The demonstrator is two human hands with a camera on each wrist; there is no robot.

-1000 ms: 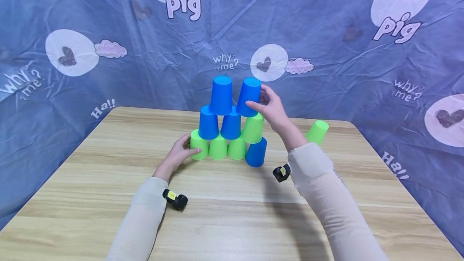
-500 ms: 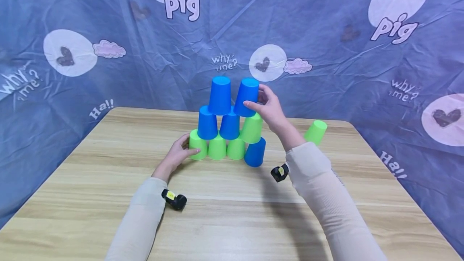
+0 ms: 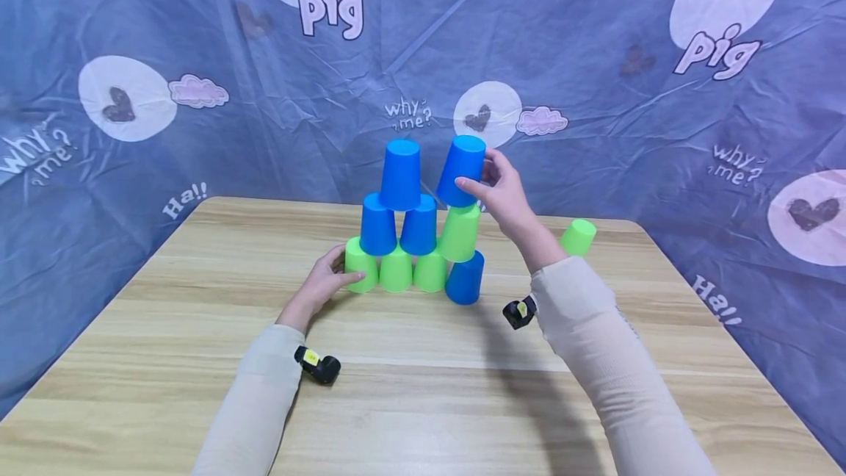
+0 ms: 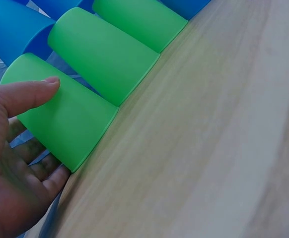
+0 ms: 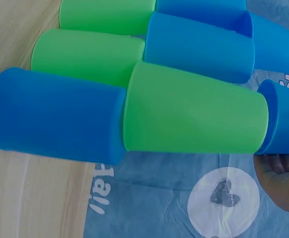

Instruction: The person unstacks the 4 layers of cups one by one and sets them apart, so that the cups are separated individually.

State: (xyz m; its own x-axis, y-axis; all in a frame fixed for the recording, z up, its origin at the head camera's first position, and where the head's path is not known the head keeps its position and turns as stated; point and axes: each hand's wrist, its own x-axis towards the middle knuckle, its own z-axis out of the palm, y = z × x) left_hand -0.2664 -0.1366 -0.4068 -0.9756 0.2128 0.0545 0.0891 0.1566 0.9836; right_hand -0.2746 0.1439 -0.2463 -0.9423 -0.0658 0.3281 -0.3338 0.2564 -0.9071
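Observation:
Upside-down cups form a stacked pyramid on the table. My left hand (image 3: 322, 283) holds the leftmost green cup (image 4: 67, 111) of the bottom row, thumb across its front and fingers behind. Two more green cups (image 3: 396, 270) and a blue cup (image 5: 55, 116) complete that row. Above them sit two blue cups (image 3: 379, 225) and a green cup (image 5: 194, 111). One blue cup (image 3: 401, 176) stands on the third level. Beside it, my right hand (image 3: 505, 193) grips a slightly tilted blue cup (image 3: 464, 170) over the second-level green cup; whether their surfaces touch, I cannot tell.
A lone green cup (image 3: 578, 236) stands on the wooden table (image 3: 410, 402) to the right, partly behind my right forearm. A patterned blue-grey cloth (image 3: 264, 145) hangs behind the table and along its sides.
My right hand has moved the blue cup to the right and slightly up, widening the gap to the other third-level cup. My left hand stays on its green cup.

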